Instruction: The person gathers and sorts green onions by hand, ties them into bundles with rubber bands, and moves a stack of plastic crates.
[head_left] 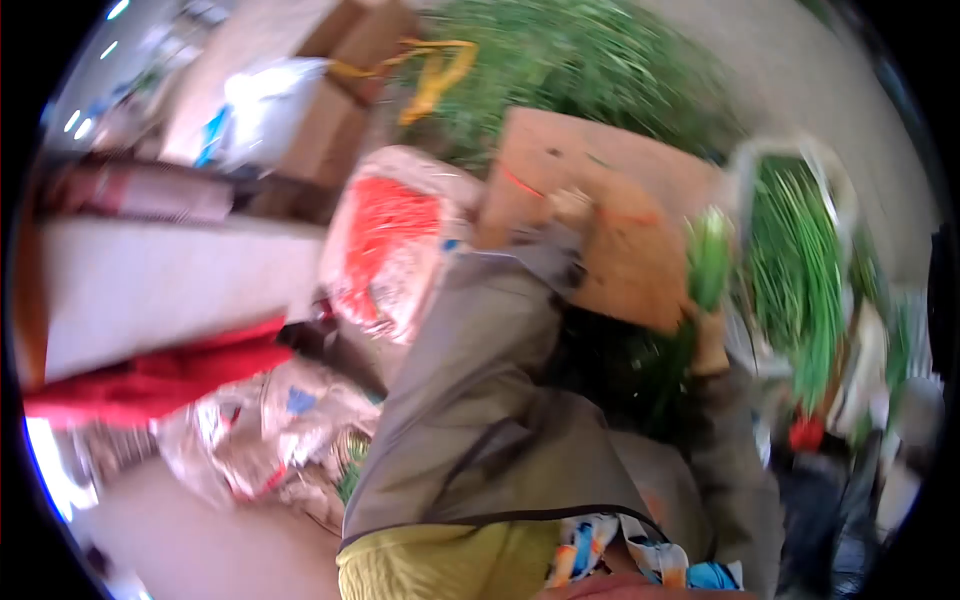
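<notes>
A brown board point(640, 250) lies in front of me. My left hand point(570, 207) is over its left part, near a thin red strip, with its fingers closed and blurred; whatever it may hold is too small to make out. At the board's right edge, my right hand point(710, 340) is closed around the lower end of a bundle of green stalks point(709, 260), which points away from me. Left of the board sits an open bag of red strips point(390, 235).
Loose greens point(570, 70) are heaped behind the board. A crate of long green stalks point(795, 250) stands at the right. Cardboard boxes point(325, 135), a pale surface point(170, 285), red cloth point(170, 370) and crumpled sacks point(290, 430) are on the left.
</notes>
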